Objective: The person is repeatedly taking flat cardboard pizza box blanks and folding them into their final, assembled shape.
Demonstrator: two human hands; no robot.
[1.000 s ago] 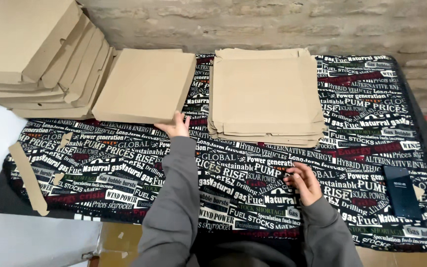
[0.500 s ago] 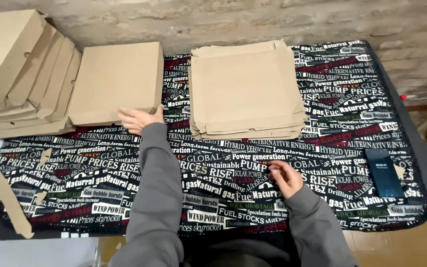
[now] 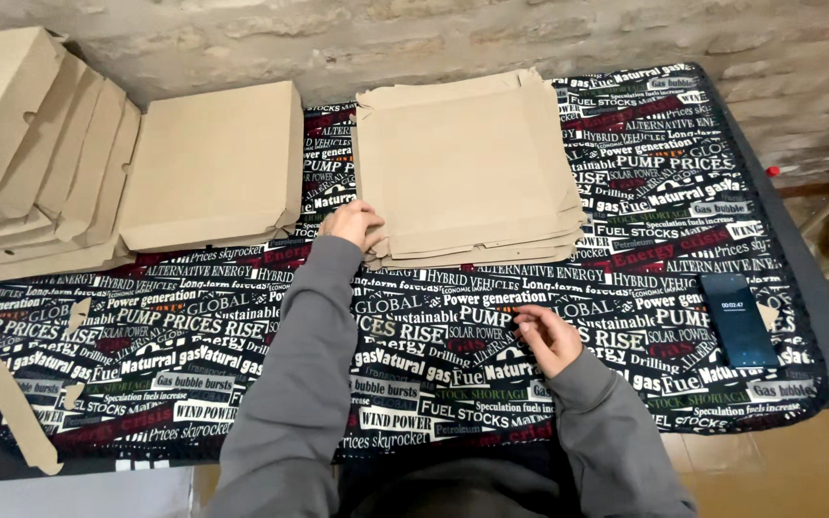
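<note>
Since half a second ago, the left hand (image 3: 352,223) has shifted from the folded box (image 3: 211,165) to the near left corner of the stack of flat cardboard blanks (image 3: 467,165), fingers curled against its edge; whether it grips is unclear. That stack sits at the table's (image 3: 822,317) far edge, middle. The right hand (image 3: 547,336) hovers half-curled, empty, over open printed cloth (image 3: 242,326) near the front edge. Finished boxes (image 3: 31,163) crowd the far left corner; a phone (image 3: 739,318) lies at right.
</note>
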